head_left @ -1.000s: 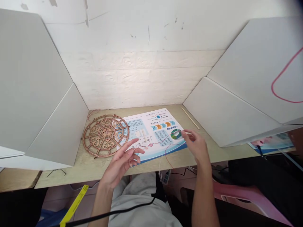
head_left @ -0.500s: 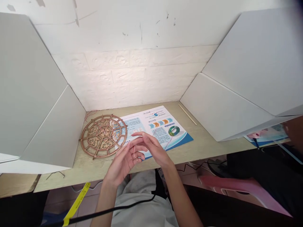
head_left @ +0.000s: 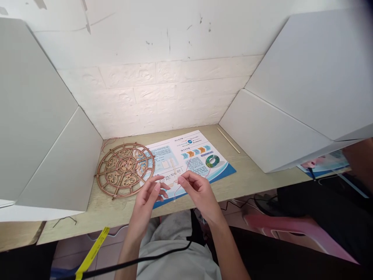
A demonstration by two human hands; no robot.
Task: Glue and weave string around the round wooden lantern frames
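My right hand (head_left: 201, 192) is closed in a pinch above the front of a printed sheet (head_left: 189, 163). A thin pinkish thread (head_left: 175, 190) hangs in a small loop by its fingertips. Something small and pale also shows at the pinch, too blurred to name. My left hand (head_left: 148, 196) is just to the left, fingers curled but apart, with nothing visibly held. Beyond it lies a round brown openwork wheel (head_left: 126, 165) with scroll-shaped cutouts, overlapping the sheet's left part.
A thin pale stick (head_left: 229, 140) lies at the right by a white panel (head_left: 276, 132). Another white panel (head_left: 64, 163) stands at the left. A bent dark wire (head_left: 65, 220) rests near the front edge. A black cable with a yellow tag (head_left: 93, 251) crosses in front.
My hands have moved apart from fingertip contact. The left fingers have loosened, while the right fingers have closed into a pinch with the thread below. The view has shifted slightly.
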